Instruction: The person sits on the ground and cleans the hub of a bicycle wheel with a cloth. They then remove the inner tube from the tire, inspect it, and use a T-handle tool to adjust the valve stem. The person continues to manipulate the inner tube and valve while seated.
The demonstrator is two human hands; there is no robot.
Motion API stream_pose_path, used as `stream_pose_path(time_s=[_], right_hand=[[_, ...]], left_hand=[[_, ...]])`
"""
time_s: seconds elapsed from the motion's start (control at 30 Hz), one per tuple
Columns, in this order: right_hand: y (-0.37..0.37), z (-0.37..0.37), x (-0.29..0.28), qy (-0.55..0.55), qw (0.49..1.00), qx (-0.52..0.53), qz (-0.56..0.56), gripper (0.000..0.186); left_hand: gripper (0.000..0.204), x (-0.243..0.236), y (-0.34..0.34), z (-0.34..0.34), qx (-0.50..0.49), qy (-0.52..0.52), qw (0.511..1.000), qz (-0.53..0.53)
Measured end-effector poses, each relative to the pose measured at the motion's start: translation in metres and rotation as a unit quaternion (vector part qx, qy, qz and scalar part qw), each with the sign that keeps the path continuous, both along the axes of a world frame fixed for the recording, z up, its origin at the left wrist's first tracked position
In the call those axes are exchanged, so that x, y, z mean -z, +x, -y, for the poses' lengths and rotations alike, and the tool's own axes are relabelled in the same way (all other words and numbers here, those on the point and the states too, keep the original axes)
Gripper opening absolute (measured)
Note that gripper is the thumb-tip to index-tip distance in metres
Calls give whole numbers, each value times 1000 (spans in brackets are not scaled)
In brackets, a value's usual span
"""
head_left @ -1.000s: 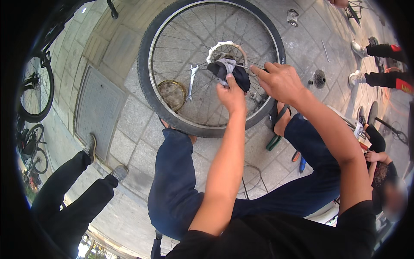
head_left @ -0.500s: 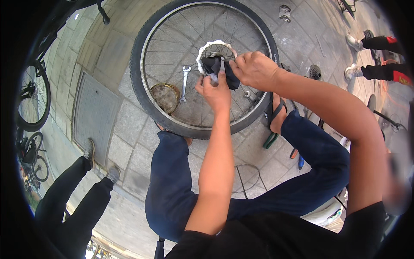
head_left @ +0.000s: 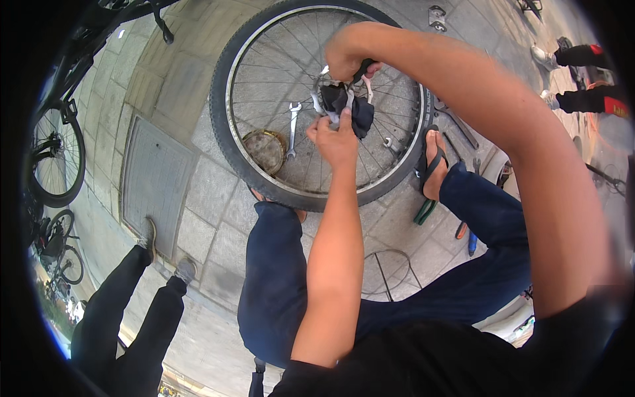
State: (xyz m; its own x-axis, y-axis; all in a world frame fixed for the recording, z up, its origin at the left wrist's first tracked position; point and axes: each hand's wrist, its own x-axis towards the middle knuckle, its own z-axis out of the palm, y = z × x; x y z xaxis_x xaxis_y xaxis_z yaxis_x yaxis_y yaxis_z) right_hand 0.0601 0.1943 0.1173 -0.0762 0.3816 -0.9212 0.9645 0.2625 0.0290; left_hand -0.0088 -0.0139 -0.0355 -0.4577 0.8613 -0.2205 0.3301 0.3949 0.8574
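A bicycle wheel (head_left: 222, 126) with a black tyre lies flat on the paving in front of me. Around its hub is a pale, scalloped ring (head_left: 317, 99), partly hidden by my hands and a cloth. My left hand (head_left: 335, 140) pinches the black and grey cloth (head_left: 361, 118) over the hub, on the ring's near side. Bent over the far side of the ring, my right hand (head_left: 349, 58) is closed on a dark end of the same cloth; most of its fingers are hidden behind the wrist.
Through the spokes show an open-ended wrench (head_left: 293, 130), a round gold-rimmed dish (head_left: 265, 151) and a small metal part (head_left: 391, 145). Right of the wheel lie more tools, including a green-handled one (head_left: 425, 211). My sandalled foot (head_left: 434, 162) stands beside the tyre. People stand at left and right.
My right hand has swung from the ring's right side to its far side, wrist now bent over it. My left hand keeps its pinch on the cloth. The view has shifted slightly.
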Motion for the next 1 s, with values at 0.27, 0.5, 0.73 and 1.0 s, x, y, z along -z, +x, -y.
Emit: stream_pose_path(time_s=[0.27, 0.5, 0.73, 1.0], right_hand=[[86, -8, 19, -154, 921, 356, -25, 22], [134, 113, 54, -231, 606, 720, -248, 21], [78, 226, 99, -244, 235, 851, -401, 24], [-20, 258, 110, -135, 0, 867, -480, 27]], left_hand=[[39, -2, -11, -7, 13, -37, 997, 66], [43, -4, -15, -2, 33, -46, 993, 106], [41, -10, -17, -2, 66, -60, 994, 62], [48, -35, -30, -18, 92, -242, 958, 121]])
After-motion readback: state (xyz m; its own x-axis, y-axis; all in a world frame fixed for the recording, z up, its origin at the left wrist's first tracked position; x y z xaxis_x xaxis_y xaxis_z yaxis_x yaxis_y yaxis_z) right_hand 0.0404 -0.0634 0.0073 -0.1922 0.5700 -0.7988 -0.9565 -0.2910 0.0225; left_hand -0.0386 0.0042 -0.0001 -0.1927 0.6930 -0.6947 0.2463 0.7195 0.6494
